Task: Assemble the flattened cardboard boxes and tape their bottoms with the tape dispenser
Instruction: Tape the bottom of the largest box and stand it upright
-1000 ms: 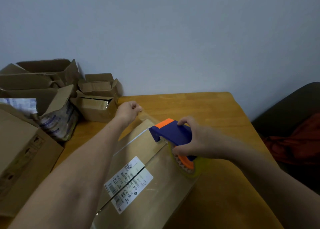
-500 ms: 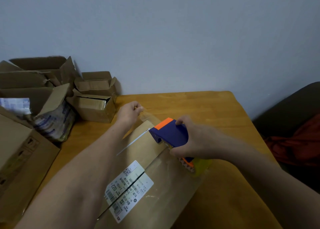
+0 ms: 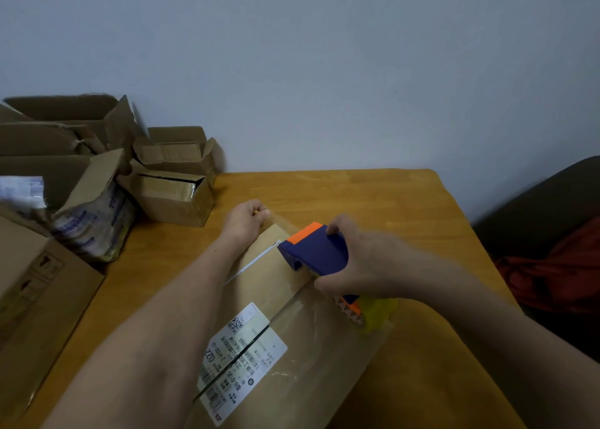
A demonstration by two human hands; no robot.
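The box [image 3: 269, 289] lies on the table [image 3: 357, 191]. Its long seam runs from 1 o'clock to 7 o'clock. The left hand [image 3: 245, 221] curls over its far end. At 4 o'clock from it, the right hand [image 3: 367, 263] grips the tape dispenser [image 3: 315, 251].

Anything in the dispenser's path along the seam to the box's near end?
Nothing raised that I can see. Right hand grips the tape dispenser on the box; ahead on the seam lies only the flat shipping label. The left forearm runs close along the seam's left side; left hand is at the far edge.
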